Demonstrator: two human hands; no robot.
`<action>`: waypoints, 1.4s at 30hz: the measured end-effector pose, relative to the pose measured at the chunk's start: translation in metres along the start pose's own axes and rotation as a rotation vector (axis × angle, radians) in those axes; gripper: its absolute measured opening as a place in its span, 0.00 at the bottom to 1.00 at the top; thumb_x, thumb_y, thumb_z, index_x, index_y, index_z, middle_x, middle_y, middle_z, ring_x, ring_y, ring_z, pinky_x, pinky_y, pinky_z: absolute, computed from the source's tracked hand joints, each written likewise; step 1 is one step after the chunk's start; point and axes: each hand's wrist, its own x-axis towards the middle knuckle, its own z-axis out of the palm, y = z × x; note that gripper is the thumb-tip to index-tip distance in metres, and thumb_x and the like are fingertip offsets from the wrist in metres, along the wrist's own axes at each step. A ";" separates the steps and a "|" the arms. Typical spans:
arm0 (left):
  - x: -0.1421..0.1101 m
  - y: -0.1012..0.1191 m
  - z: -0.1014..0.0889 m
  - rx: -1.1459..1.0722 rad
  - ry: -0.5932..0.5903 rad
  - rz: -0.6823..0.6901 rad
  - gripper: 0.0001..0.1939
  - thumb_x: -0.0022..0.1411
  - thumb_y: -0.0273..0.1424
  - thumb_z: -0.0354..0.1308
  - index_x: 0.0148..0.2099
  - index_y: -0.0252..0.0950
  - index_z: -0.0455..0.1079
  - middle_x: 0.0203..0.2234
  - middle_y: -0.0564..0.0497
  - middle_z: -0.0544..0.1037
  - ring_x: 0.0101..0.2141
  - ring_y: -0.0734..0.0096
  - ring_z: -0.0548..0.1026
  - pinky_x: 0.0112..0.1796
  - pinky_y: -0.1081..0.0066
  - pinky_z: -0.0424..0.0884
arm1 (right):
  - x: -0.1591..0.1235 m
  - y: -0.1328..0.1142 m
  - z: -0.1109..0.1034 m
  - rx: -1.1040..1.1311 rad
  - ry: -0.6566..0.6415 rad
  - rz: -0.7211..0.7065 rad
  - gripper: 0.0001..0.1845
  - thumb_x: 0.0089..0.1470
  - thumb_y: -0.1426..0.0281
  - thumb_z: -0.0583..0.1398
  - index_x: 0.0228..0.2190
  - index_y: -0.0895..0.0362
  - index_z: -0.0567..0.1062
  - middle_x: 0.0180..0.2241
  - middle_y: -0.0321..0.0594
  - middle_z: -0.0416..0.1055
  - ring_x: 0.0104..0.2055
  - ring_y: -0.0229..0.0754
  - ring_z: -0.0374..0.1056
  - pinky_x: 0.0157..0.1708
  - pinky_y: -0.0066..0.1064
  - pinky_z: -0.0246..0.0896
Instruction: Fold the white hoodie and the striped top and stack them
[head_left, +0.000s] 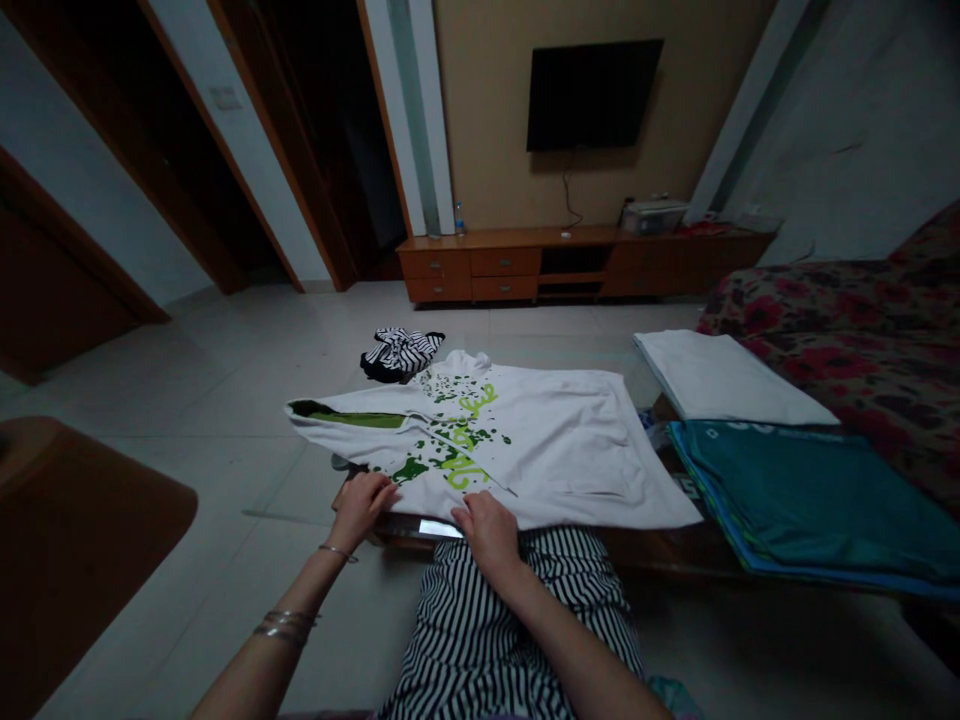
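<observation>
A white hoodie [555, 440] with green splatter print lies spread flat on a low table [675, 550], its green-lined hood pointing left. My left hand [360, 505] rests on its near edge at the left, fingers curled over the cloth. My right hand [487, 525] presses on the same near edge a little to the right, fingers closed on the fabric. Bangles circle my left wrist. My lap in striped cloth [495, 630] is just below the table edge.
A folded teal garment [810, 500] and a folded white one [720, 375] lie on the table's right side. A striped black-and-white bundle [401, 352] sits at the far edge. A floral sofa [847, 330] is at right, a TV cabinet [570, 262] ahead, a brown seat [75, 540] at left.
</observation>
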 end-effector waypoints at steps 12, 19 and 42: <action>-0.005 0.021 -0.010 -0.181 -0.237 0.172 0.19 0.60 0.35 0.52 0.52 0.36 0.69 0.35 0.49 0.76 0.37 0.66 0.73 0.42 0.68 0.65 | -0.034 0.013 -0.004 0.078 -0.004 -0.615 0.14 0.61 0.70 0.55 0.48 0.47 0.72 0.49 0.38 0.68 0.52 0.43 0.58 0.49 0.37 0.57; -0.031 0.015 0.002 -0.079 -0.146 0.441 0.18 0.61 0.30 0.51 0.52 0.46 0.73 0.52 0.47 0.72 0.52 0.58 0.67 0.50 0.61 0.62 | -0.058 0.126 -0.092 0.054 0.248 -0.326 0.26 0.54 0.80 0.54 0.54 0.53 0.67 0.51 0.46 0.66 0.54 0.47 0.59 0.53 0.45 0.58; -0.056 -0.006 -0.026 -0.316 -0.278 0.297 0.20 0.65 0.38 0.45 0.54 0.44 0.72 0.53 0.49 0.74 0.53 0.63 0.71 0.55 0.65 0.65 | -0.129 0.280 -0.148 -0.428 0.166 -0.142 0.23 0.53 0.78 0.56 0.51 0.55 0.70 0.38 0.45 0.69 0.41 0.47 0.64 0.40 0.37 0.60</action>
